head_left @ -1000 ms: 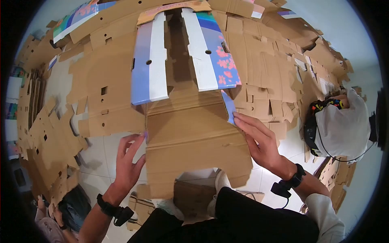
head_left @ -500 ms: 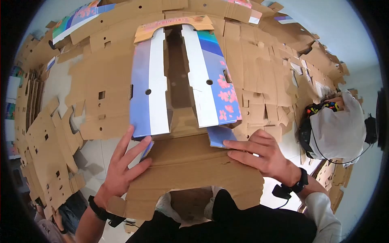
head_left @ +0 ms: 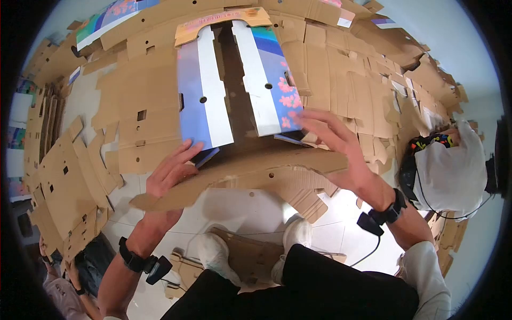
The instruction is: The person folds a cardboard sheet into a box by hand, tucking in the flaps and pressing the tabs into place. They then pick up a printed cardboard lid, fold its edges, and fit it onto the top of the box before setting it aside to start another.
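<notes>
A printed cardboard box, blue and white with pink flowers, lies in the middle, a dark gap between its two upper panels. At its near end a brown end flap is tilted up. My left hand is at the near left corner, fingertips on a small blue tab, with the flap against the palm. At the near right corner is my right hand, fingers apart, its fingertips by the flowered panel and the thumb side behind the flap's right end.
Flattened cardboard covers much of the floor around the box. White shoes stand below the flap. A white cloth-covered bag is at the right. Another person's arm shows at the lower left.
The brown end flap has swung up from lying toward my legs, uncovering the shoes. My right hand has moved up along the box's side, and the box sits slightly farther away.
</notes>
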`<act>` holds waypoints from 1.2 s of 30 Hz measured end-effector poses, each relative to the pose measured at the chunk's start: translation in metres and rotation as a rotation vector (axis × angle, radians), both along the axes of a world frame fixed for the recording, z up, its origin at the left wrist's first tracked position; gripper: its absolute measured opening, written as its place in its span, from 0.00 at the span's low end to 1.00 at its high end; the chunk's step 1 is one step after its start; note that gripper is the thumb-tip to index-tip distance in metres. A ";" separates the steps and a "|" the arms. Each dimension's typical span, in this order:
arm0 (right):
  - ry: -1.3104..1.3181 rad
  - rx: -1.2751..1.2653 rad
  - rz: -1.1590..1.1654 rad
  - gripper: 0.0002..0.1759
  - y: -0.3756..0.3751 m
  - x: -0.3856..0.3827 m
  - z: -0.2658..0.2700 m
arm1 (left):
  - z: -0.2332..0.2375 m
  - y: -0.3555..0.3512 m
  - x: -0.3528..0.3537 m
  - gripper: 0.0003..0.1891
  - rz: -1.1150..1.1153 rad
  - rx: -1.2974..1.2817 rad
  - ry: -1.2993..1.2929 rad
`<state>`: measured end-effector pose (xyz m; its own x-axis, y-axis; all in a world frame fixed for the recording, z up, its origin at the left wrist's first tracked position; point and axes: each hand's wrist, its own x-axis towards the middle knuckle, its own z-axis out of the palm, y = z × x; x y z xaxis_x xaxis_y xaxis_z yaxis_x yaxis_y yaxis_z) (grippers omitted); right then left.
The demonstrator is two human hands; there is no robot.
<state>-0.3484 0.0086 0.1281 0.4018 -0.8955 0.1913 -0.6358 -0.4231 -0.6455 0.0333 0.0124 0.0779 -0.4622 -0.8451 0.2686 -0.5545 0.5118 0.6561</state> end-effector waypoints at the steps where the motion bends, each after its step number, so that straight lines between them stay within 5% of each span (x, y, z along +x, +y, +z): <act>1: 0.059 -0.041 0.070 0.35 -0.001 -0.006 -0.007 | -0.004 0.000 0.001 0.10 0.006 0.008 0.016; 8: 0.366 -0.067 0.445 0.32 0.050 0.009 0.008 | -0.016 0.022 0.045 0.11 -0.091 0.211 0.067; 13: 0.307 0.310 0.711 0.23 0.094 0.048 0.012 | -0.010 0.038 0.059 0.14 -0.141 0.483 0.087; 17: -0.070 0.208 0.528 0.13 0.053 0.025 -0.018 | -0.020 0.035 0.057 0.15 -0.079 0.588 0.080; 18: 0.087 0.282 0.238 0.15 0.038 0.017 -0.013 | -0.014 0.028 0.056 0.16 -0.100 0.569 0.051; 21: 0.277 -0.190 -0.337 0.32 -0.033 -0.021 -0.044 | -0.004 0.021 0.047 0.19 -0.030 0.582 -0.006; 24: 0.294 -0.059 -0.367 0.37 -0.067 -0.048 -0.047 | -0.016 0.023 0.046 0.28 0.106 0.640 -0.002; 30: 0.757 -0.104 -0.222 0.37 -0.045 -0.042 -0.022 | -0.041 0.030 0.036 0.39 0.292 0.563 0.185; 34: 0.298 -0.025 -0.392 0.37 -0.078 -0.073 -0.057 | -0.037 0.026 0.028 0.42 0.252 0.430 0.040; 36: 0.353 0.152 -0.478 0.35 -0.066 -0.064 -0.045 | -0.031 0.024 0.018 0.44 0.278 0.460 0.019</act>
